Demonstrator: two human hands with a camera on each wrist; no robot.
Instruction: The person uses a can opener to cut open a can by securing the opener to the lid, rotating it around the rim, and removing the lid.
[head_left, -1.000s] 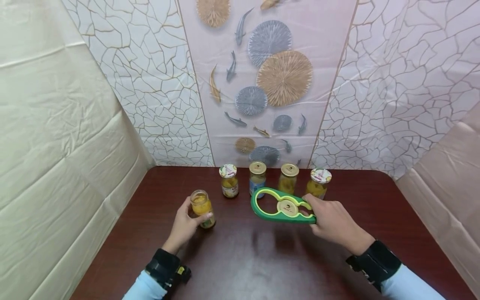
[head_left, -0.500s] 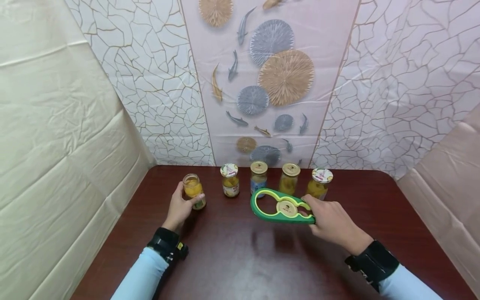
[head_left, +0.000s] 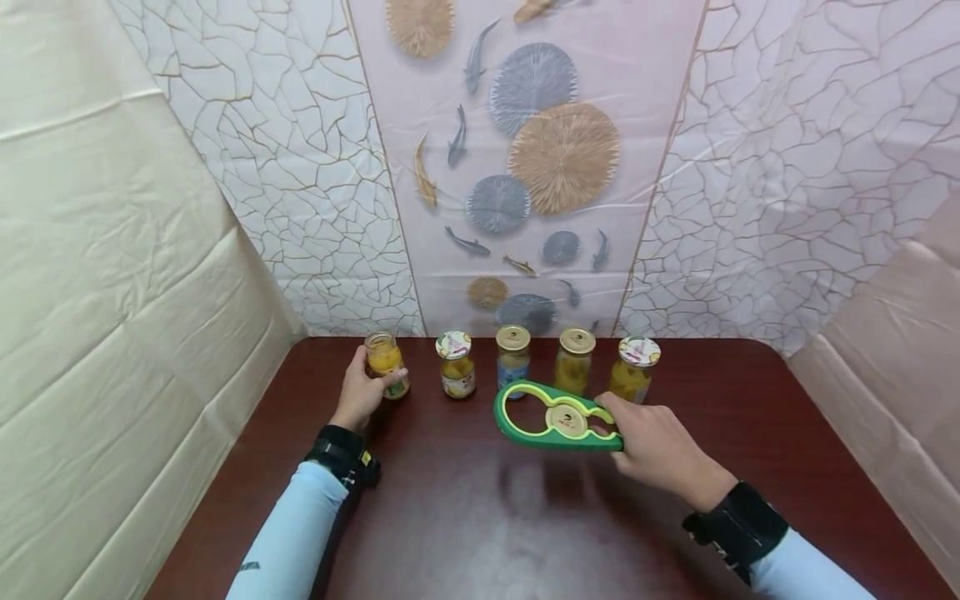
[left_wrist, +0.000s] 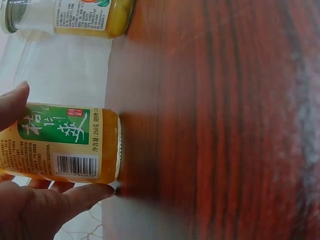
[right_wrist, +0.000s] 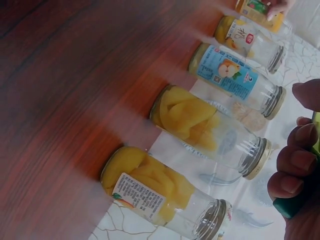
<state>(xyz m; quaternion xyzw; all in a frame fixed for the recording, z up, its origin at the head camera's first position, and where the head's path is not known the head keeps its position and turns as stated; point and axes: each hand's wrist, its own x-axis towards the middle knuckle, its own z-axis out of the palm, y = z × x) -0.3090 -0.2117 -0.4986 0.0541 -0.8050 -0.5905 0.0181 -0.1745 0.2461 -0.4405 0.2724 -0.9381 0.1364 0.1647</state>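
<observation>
Away from the person slides the open jar (head_left: 385,360), now level with the row's left end, the left hand (head_left: 358,393) wrapped round it; whether it touches the table (head_left: 450,508) I can't tell. Next, a white-lidded jar (head_left: 457,368), a blue-labelled jar (head_left: 513,363), a gold-lidded jar (head_left: 573,368), an end jar (head_left: 632,377). Nearer, a green opener (head_left: 555,442) frames a gold lid (head_left: 567,421), gripped by the right hand (head_left: 656,437).

The opener (head_left: 557,441) is green and lime, the table (head_left: 480,525) red-brown, the backdrop (head_left: 315,175) gold-veined.
</observation>
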